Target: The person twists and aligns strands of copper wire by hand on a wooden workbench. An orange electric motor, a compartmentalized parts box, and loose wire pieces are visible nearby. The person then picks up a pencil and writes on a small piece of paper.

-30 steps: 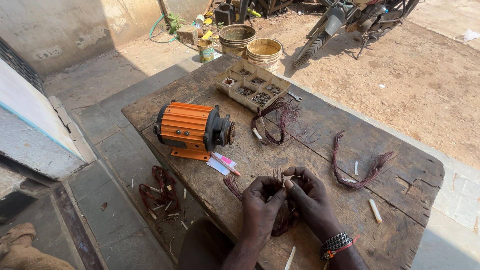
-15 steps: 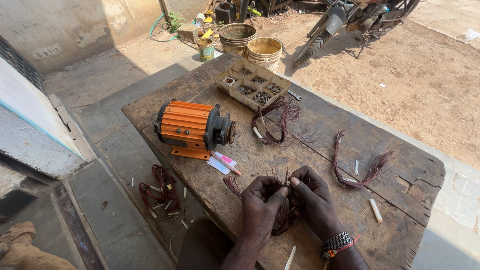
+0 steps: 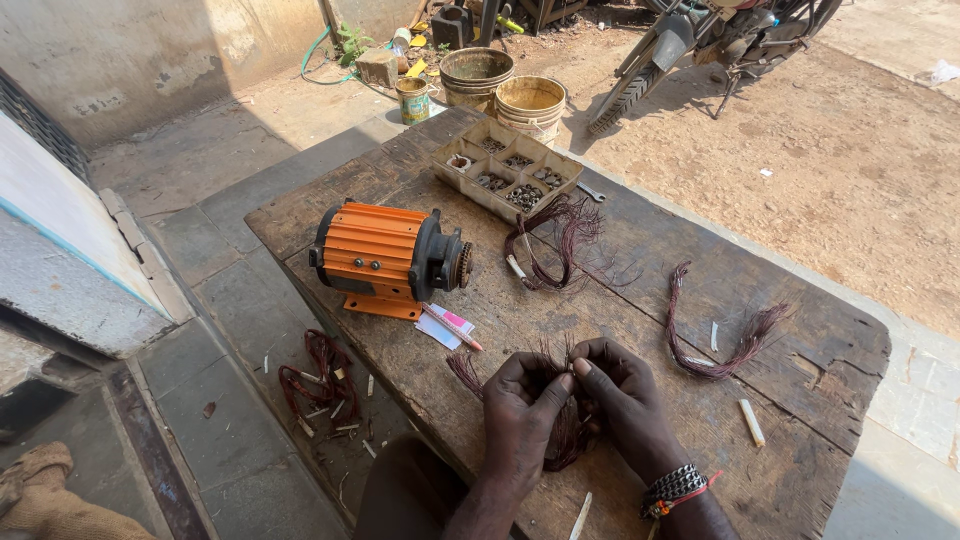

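Near the front edge of the worn wooden table [image 3: 800, 330], a bundle of reddish copper wire [image 3: 565, 440] is being gripped by both hands, the left hand [image 3: 522, 420] curled round it and the right hand [image 3: 625, 400] closed beside it, thumbs meeting. Most of that bundle is being hidden by the fingers. Further out, a pen [image 3: 452, 327] is lying by an orange motor [image 3: 385, 255]; two more wire coils [image 3: 555, 240] [image 3: 715, 330] are resting on the boards. Beyond, the contents of a compartment tray [image 3: 505, 172] are being left hard to make out
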